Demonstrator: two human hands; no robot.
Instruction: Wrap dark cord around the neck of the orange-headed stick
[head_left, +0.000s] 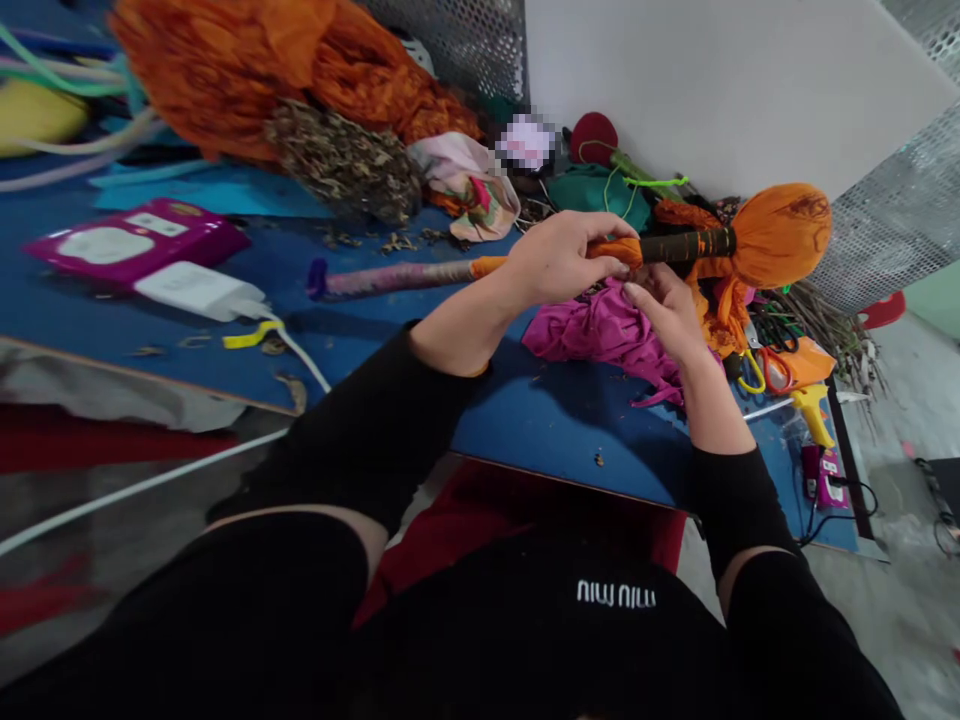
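A long stick [405,278] wrapped in cloth lies across both hands above the table. Its right end carries a round orange cloth-covered head [784,235], with a dark banded section [690,245] beside it. My left hand [559,258] is closed around the orange-wrapped middle of the stick, thumb and fingers pinching the wrap. Against the underside of the same spot, my right hand [667,305] has its thumb and fingers bent and closed, partly hidden behind the stick. Crumpled magenta cloth [600,335] lies on the table under the hands.
On the blue table [555,440], orange cloth [247,70] and dried plant matter [345,160] are heaped at the back left. A purple packet [135,250] and white charger [202,288] sit left. Scissors [776,370] and a yellow glue gun [814,415] lie right.
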